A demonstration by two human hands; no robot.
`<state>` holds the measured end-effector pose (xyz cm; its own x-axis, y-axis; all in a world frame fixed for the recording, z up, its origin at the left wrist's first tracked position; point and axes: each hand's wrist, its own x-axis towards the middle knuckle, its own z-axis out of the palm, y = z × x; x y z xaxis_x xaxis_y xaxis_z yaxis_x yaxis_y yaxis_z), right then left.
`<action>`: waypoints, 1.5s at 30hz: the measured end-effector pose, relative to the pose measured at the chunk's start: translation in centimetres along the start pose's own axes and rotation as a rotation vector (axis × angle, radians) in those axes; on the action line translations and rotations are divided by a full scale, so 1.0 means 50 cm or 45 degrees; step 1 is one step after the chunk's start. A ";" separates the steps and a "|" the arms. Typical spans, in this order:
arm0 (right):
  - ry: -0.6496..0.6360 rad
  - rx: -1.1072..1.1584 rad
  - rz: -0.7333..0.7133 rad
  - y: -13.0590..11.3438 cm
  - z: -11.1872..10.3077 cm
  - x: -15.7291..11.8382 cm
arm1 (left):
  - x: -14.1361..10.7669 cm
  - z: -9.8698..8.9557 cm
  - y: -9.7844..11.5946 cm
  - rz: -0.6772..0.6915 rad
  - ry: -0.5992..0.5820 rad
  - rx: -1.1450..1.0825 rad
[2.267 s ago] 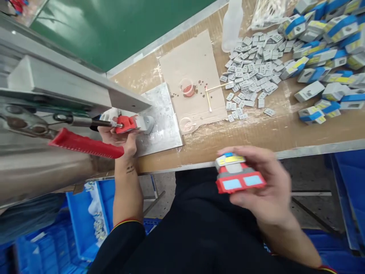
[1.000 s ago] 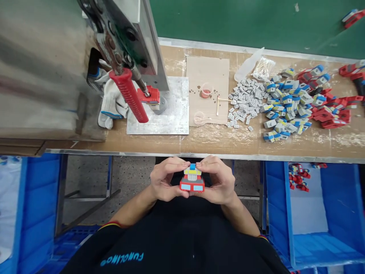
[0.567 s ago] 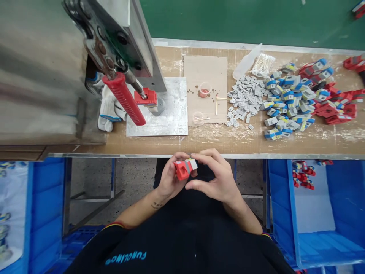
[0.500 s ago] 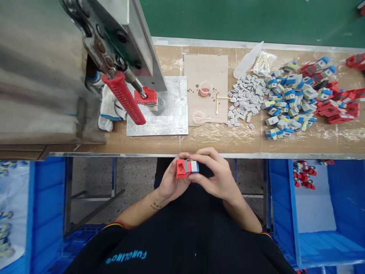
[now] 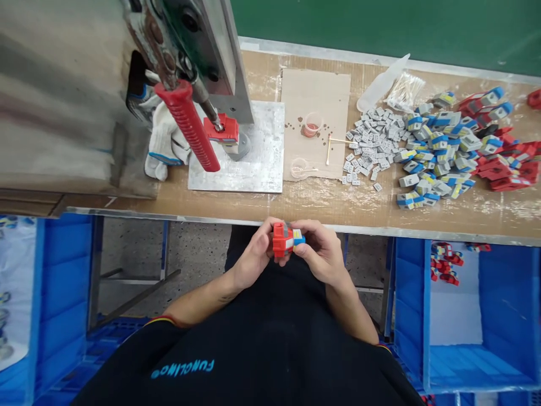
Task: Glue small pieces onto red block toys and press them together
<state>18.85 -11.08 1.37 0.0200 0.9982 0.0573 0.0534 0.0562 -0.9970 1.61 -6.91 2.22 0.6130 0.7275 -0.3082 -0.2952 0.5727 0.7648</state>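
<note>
A small plastic toy piece (image 5: 279,241), red at one end and white, yellow and blue at the other with grey between, is held just off the table's front edge. My left hand (image 5: 255,251) is closed around its red end. The fingers and thumb of my right hand (image 5: 324,255) pinch the blue and white end. Part of the piece's underside is hidden by my fingers. Beyond my hands, to the left, a similar red piece (image 5: 224,128) sits beneath the tip of a press with a red handle (image 5: 190,127).
A metal plate (image 5: 264,169) lies under the press, with white gloves (image 5: 164,132) beside it. On cardboard (image 5: 315,90) stand small plastic cups (image 5: 311,127). Grey tiles (image 5: 376,141), blue-grey parts (image 5: 439,152) and red parts (image 5: 509,163) are heaped rightward. Blue bins (image 5: 412,299) flank me below.
Both hands have turned the toy piece so that a different face, with yellow markings on the blue end, shows upward. My view has shifted slightly.
</note>
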 end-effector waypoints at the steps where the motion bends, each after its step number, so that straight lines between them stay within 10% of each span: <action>1: 0.021 -0.084 -0.021 -0.001 -0.001 0.001 | 0.000 -0.001 0.001 0.026 0.002 0.062; 26: 0.009 -0.205 -0.285 0.013 0.012 -0.013 | -0.005 -0.003 0.014 -0.040 -0.102 -0.039; 34: 0.113 -0.141 -0.397 0.027 0.014 -0.014 | 0.000 -0.042 0.018 0.819 -0.225 0.846; 45: 0.041 -0.044 -0.509 0.008 0.018 -0.007 | 0.015 -0.042 -0.006 1.292 -0.071 1.125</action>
<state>17.96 -11.41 0.90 0.0223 0.8965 0.4425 0.0967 0.4386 -0.8934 0.64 -5.74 0.56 0.4424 0.6533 0.6144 -0.0782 -0.6544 0.7521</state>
